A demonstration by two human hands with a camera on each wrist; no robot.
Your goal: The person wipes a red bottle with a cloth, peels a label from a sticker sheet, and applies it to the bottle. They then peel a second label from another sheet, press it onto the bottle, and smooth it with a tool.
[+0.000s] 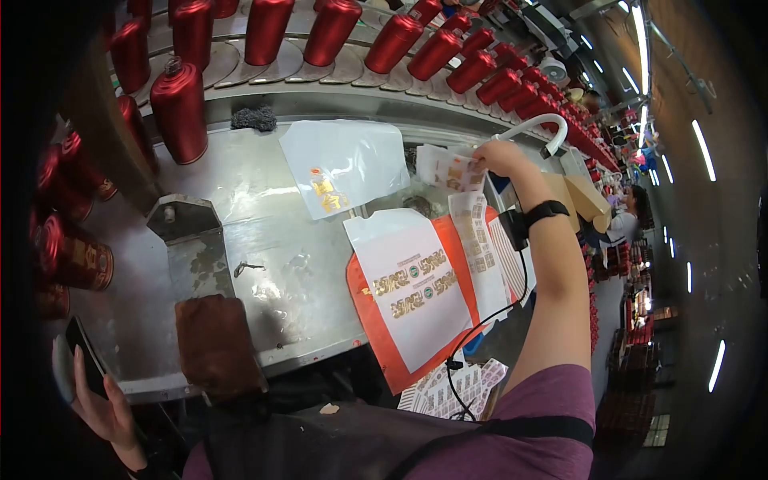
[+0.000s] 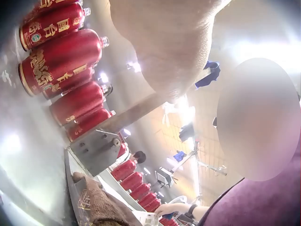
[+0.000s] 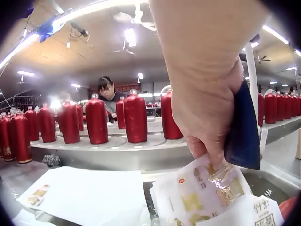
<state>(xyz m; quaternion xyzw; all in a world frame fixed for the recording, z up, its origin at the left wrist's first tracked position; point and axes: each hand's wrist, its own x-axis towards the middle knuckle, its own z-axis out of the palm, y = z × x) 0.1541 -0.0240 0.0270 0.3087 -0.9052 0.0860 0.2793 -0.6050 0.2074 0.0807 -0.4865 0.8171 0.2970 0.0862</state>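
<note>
The right hand point(image 1: 504, 158) has its grip nearly closed, fingertips pinching the top of some printed sheets point(image 1: 450, 170) just beyond the far edge of the orange board point(image 1: 362, 308); a dark blue flat thing point(image 3: 243, 129) lies against that hand. The left hand point(image 1: 108, 408) is well off to the board's left, its fingers extended along a dark slab point(image 1: 90, 360); whether its grip has hold of the slab, I cannot tell. On the board lie a large sheet point(image 1: 412, 288) with gold and green print and, to its right, a narrower printed sheet point(image 1: 480, 256). Beyond the board, on the metal table point(image 1: 280, 264), is a white sheet point(image 1: 344, 164) with gold characters; left of the board, a brown cloth point(image 1: 216, 344). Red bottles point(image 1: 180, 112) stand farther back.
</note>
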